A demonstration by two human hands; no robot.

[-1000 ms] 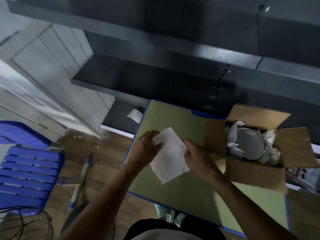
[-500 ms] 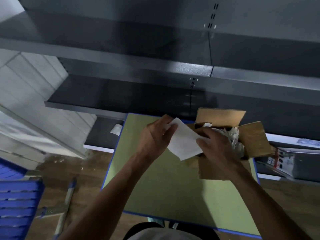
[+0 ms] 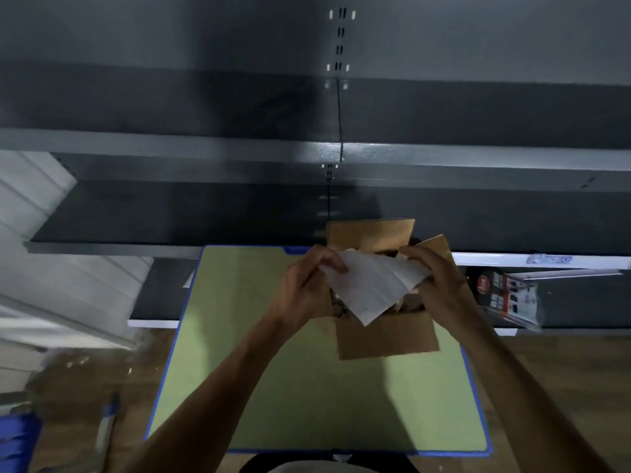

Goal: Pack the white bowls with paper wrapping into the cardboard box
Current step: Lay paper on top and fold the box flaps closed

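Item: white paper sheet (image 3: 372, 288), pinched taut by my left hand (image 3: 307, 288) and right hand (image 3: 440, 285) above the open brown cardboard box (image 3: 386, 336) on the green surface (image 3: 273, 370), likely as top padding; bowls hidden.

A brown cardboard box (image 3: 387, 336) sits open on the far right part of the green surface (image 3: 273, 387). Its back flap (image 3: 370, 235) stands up, and a side flap (image 3: 438, 245) on the right tilts outward. The front wall of the box is plain and faces the person. A flat white sheet of wrapping paper (image 3: 370, 288) with soft creases is held up just over the open top of the box, one corner hanging down toward the front wall. The paper hides most of the inside, so no white bowls can be seen clearly.
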